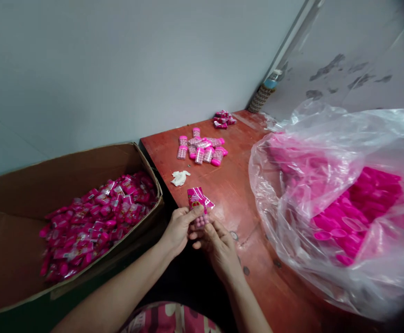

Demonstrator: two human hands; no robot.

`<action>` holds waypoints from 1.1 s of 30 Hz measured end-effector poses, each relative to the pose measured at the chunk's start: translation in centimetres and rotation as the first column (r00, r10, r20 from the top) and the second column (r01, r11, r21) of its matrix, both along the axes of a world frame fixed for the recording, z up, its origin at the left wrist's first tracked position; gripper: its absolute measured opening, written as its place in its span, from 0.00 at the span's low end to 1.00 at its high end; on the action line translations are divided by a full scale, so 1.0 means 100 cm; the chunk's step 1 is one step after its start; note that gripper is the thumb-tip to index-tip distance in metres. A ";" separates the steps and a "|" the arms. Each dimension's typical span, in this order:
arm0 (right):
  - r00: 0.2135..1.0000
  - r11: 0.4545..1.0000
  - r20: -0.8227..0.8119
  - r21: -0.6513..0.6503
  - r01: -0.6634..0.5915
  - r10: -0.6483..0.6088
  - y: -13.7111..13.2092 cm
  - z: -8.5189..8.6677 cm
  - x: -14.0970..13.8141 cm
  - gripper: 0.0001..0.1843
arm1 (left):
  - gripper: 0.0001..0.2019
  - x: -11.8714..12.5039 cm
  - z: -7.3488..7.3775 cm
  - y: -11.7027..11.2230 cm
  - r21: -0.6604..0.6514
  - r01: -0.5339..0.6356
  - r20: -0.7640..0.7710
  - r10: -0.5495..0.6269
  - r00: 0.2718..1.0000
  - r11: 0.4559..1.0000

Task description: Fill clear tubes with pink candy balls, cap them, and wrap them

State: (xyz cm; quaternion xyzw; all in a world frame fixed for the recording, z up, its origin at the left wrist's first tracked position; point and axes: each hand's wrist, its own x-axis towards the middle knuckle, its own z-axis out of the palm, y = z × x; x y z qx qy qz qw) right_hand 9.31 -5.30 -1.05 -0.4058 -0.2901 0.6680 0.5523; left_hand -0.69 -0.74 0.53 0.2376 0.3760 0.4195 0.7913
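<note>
In front of my body both hands meet over a small clear container of pink balls (200,223). My left hand (178,231) is closed, its thumb pressing a flat magenta printed sleeve label (195,196) at the container's upper end. Fingers of my right hand (220,245) pinch the container's lower right side. Another printed corner sticks out to the right behind the label; whether it is a separate piece I cannot tell. Further back on the red table (235,180) lies a group of similar ball-filled containers with pink caps (207,149).
At left stands an open cardboard box (11,240) holding many labelled pink packs (98,222). A clear plastic bag (267,199) of pink plastic parts (354,217) fills the right. Behind are magenta labels (223,119) and a bottle (266,90); crumpled white scrap (180,178) lies nearer.
</note>
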 end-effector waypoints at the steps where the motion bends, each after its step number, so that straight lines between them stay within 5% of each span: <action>1: 1.000 1.000 -0.003 -0.005 0.009 -0.009 -0.001 0.000 0.002 0.11 | 0.17 -0.001 0.000 0.000 0.002 -0.012 0.015 0.012 1.000 1.000; 10: 0.996 0.995 -0.010 -0.037 0.090 -0.090 0.013 0.003 -0.009 0.10 | 0.10 -0.006 0.006 -0.010 -0.006 0.011 0.184 -0.009 0.983 1.000; 13: 0.999 0.999 0.005 -0.019 0.048 -0.048 0.016 0.008 -0.008 0.11 | 0.11 -0.028 0.013 -0.002 0.058 -0.164 0.152 0.154 0.976 0.985; 15: 0.996 0.997 0.055 -0.002 0.076 -0.075 0.015 0.011 0.002 0.11 | 0.17 -0.041 0.013 0.007 0.163 -0.351 0.124 0.334 0.934 0.922; 17: 0.983 0.992 0.134 0.008 0.123 -0.123 0.014 0.012 0.015 0.10 | 0.24 -0.047 0.006 0.015 0.320 -0.388 0.001 0.410 0.912 0.864; 20: 0.960 0.990 0.246 0.002 0.140 -0.136 0.015 0.011 0.032 0.10 | 0.25 -0.033 -0.015 0.023 0.629 -0.010 -0.440 0.366 0.820 0.777; 22: 0.949 0.992 0.294 -0.012 0.124 -0.115 0.015 0.009 0.037 0.11 | 0.23 -0.017 -0.029 0.026 0.704 0.323 -0.661 0.418 0.623 0.633; 24: 0.940 0.994 0.326 -0.023 0.111 -0.098 0.015 0.007 0.039 0.12 | 0.18 -0.003 -0.040 0.030 0.671 0.529 -0.740 0.510 0.438 0.519; 28: 0.924 0.995 0.376 -0.032 0.090 -0.072 0.015 0.003 0.040 0.12 | 0.12 0.006 -0.050 0.036 0.626 0.621 -0.737 0.620 0.271 0.472; 33: 0.890 0.991 0.439 0.018 0.132 -0.127 0.021 -0.004 0.039 0.11 | 0.11 0.005 -0.056 0.039 0.675 0.571 -0.700 0.651 0.294 0.468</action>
